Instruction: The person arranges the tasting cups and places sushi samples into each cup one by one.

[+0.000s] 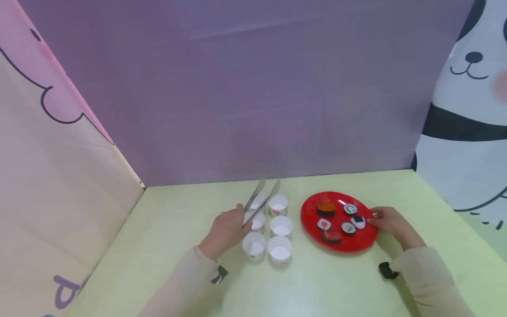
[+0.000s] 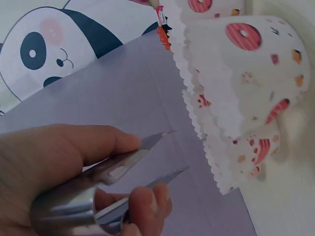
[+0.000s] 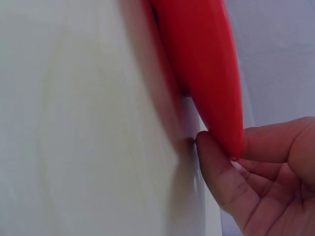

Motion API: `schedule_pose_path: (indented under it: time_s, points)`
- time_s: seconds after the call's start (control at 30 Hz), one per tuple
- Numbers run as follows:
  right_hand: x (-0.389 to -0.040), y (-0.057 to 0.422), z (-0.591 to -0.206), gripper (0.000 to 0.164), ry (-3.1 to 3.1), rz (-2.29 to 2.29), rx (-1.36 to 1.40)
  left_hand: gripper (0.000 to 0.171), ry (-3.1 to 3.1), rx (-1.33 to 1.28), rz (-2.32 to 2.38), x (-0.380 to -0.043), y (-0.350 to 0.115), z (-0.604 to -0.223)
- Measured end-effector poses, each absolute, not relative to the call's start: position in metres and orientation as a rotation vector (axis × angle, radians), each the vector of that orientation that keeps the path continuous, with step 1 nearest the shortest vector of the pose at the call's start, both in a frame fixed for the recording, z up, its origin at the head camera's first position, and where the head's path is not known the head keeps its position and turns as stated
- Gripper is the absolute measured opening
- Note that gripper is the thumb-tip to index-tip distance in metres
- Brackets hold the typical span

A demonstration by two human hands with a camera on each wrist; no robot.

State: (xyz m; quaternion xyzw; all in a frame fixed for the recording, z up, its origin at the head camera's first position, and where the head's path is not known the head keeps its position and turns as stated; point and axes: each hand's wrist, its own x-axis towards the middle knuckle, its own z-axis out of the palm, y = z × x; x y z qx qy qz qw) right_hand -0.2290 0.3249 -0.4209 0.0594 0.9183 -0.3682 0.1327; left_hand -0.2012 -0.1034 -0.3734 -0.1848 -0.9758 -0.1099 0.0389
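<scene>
My left hand (image 1: pixel 227 230) grips metal tongs (image 1: pixel 261 203), their two arms spread apart with nothing between the tips. They reach over white paper cups (image 1: pixel 254 245) that stand in two columns; the left wrist view shows the cups' scalloped rims and printed sweets. At the right, my right hand (image 1: pixel 392 224) pinches the rim of a red plate (image 1: pixel 358 245), thumb on one side and fingers on the other in the right wrist view. On the plate lie several sushi pieces, among them an orange-topped one (image 1: pixel 326 208), a red-topped one (image 1: pixel 331 237) and a round roll (image 1: pixel 348 228).
The pale table (image 1: pixel 170 246) ends at a purple backdrop (image 1: pixel 253 97). A cream panel (image 1: pixel 59 176) borders the left side, and a panda-printed sheet (image 1: pixel 471 114) stands at the right. Black bands (image 1: pixel 388 270) sit at the wrists.
</scene>
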Motion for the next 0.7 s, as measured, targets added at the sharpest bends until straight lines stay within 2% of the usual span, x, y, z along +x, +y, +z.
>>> schedule_pose_path:
  time_s: [0.17, 0.7]
  points:
    - [-0.227, 0.323, -0.42, 0.049, 2.67, -1.065, 0.186, 0.043, -2.979, -0.646, -0.323, -0.2, -0.092, -0.37]
    - [-0.225, 0.325, -0.421, 0.048, 2.694, -1.063, 0.154, 0.031, -2.998, -0.775, -0.368, -0.193, -0.055, -0.361]
